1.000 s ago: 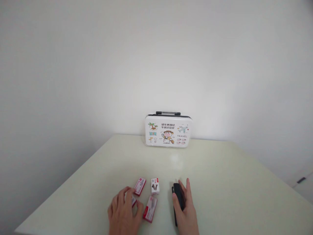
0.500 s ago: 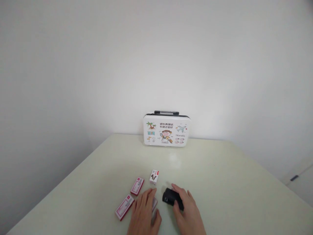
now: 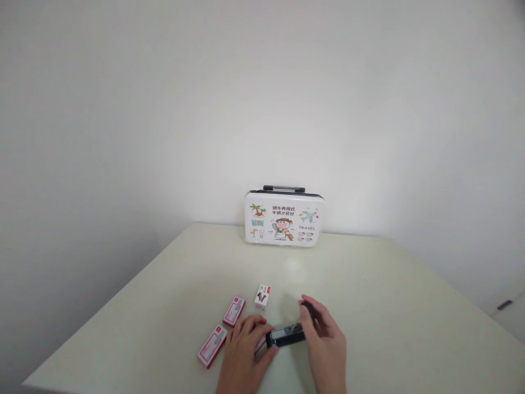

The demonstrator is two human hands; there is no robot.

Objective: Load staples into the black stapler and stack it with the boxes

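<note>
Stapler [image 3: 286,335]: a black stapler, held just above the table [image 3: 369,284] at the near edge, at 6 o'clock from the case [image 3: 284,218].
Long axis: it lies almost level, running from 9 o'clock to 3 o'clock, the right end a little higher. Which end is the mouth I cannot tell; the picture is too small.
Left hand [image 3: 243,355]: fingers curled and pressed together around the left end of the stapler, thumb below it.
Right hand [image 3: 326,345]: fingers curled over the right end, the thumb and first fingers pinching it from above and from the side.
Handling (my judgement): it looks stiff and hard, not fragile, a little heavy for its size. The smooth shell may slip, and the hinged top may swing open. A good hold is on the two long sides near the middle, away from the mouth.
Boxes: a red and white box [image 3: 211,346] lies at 9 o'clock from the left hand, one more [image 3: 234,311] at 11 o'clock, near but not touching.
Small box [image 3: 262,295]: white with a red corner, at 12 o'clock from the stapler, apart from it.
Case: white, with cartoon prints and a dark handle, it stands upright at the far edge of the table against the wall.
</note>
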